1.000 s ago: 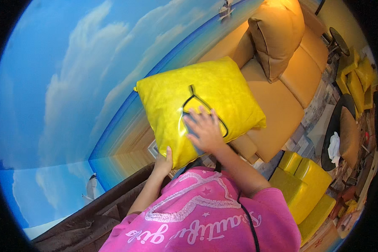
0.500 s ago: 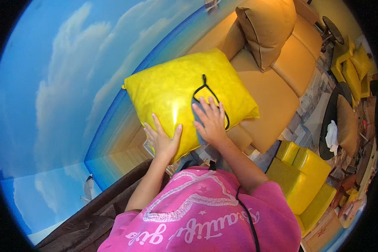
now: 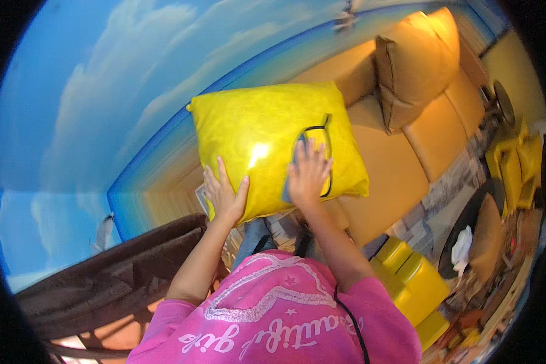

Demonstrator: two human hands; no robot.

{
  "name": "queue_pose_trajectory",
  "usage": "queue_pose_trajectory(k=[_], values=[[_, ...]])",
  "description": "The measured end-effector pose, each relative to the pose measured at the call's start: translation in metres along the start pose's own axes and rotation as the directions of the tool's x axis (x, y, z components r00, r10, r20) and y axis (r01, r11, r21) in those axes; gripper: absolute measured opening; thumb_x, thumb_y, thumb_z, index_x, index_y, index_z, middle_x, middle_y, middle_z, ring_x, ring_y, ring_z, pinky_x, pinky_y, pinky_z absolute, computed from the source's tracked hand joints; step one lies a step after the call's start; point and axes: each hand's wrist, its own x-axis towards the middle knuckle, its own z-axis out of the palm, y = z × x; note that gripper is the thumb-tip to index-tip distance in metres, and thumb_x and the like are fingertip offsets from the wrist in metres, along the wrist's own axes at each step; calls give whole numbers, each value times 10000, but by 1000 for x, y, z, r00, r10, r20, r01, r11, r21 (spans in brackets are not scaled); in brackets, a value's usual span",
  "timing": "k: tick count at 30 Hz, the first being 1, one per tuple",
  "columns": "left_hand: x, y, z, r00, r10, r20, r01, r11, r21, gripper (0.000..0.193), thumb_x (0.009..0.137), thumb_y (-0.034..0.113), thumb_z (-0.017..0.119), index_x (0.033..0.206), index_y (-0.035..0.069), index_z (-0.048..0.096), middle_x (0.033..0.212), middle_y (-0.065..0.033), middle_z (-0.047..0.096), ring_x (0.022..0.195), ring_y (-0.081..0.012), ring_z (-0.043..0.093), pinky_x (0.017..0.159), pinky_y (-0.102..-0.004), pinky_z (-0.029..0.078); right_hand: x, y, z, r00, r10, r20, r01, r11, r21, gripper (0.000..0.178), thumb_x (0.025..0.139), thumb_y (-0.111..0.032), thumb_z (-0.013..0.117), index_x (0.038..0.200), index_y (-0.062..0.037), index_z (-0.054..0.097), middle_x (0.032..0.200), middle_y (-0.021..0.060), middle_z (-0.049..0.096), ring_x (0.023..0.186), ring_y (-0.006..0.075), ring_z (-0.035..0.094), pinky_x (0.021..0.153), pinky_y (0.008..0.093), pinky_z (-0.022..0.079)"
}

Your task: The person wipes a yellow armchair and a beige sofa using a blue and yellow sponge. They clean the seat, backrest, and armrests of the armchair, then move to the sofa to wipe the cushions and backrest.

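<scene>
A plump, shiny yellow cushion stands in front of me, tilted, with its broad side towards me. My left hand rests on its lower left part, fingers and thumb spread. Flat on the cushion's right half, my right hand presses a grey-blue flat piece that looks like a cloth. Its fingers are stretched out. A black cord or edging loops out from the piece, past the fingertips. Most of the piece is hidden under the right hand, so its exact kind cannot be made out.
A tan sofa with a large tan cushion stands behind and right. Yellow armchairs and a dark oval table with white tissue are further right. A brown padded edge runs at lower left, below a sky-painted wall.
My view has turned slightly, so the sofa and armchairs sit differently. The right hand and the grey-blue piece have shifted a little on the yellow cushion; the left hand stays at its lower left.
</scene>
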Motion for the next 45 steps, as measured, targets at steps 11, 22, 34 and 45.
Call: queue_pose_trajectory(k=[11,22,34,45], values=[[10,4,3,962,-267,57,271,958,-96,918,927,611,578,1540,-29,337,1606,-342,190,1494,-510,156,1186,-604,188,94,4,-19,953,-264,146,279,956,-93,529,972,-330,553,1489,-233,495,1607,73,378,1502,379,252,1205,622,102],[5,-6,11,970,-191,152,218,959,-181,963,920,516,568,1571,-57,150,1597,-371,145,1497,-519,118,1198,-629,75,114,-137,13,311,-813,491,772,518,369,369,938,-338,589,1262,-196,694,1434,38,565,1424,286,409,1200,541,221],[-4,11,7,980,-93,178,127,974,-188,981,930,517,580,1538,-120,148,1581,-411,88,1484,-554,60,1190,-643,8,116,-180,61,251,-689,680,852,491,183,497,974,-480,502,1369,-204,624,1550,52,454,1490,310,297,1228,559,132],[39,35,-1,998,-62,13,64,955,-290,965,957,540,559,1550,-106,158,1607,-388,12,1488,-568,14,1213,-597,53,184,-114,54,778,-479,405,544,837,-55,552,956,-456,569,1470,-259,524,1595,90,392,1490,374,292,1203,608,138]])
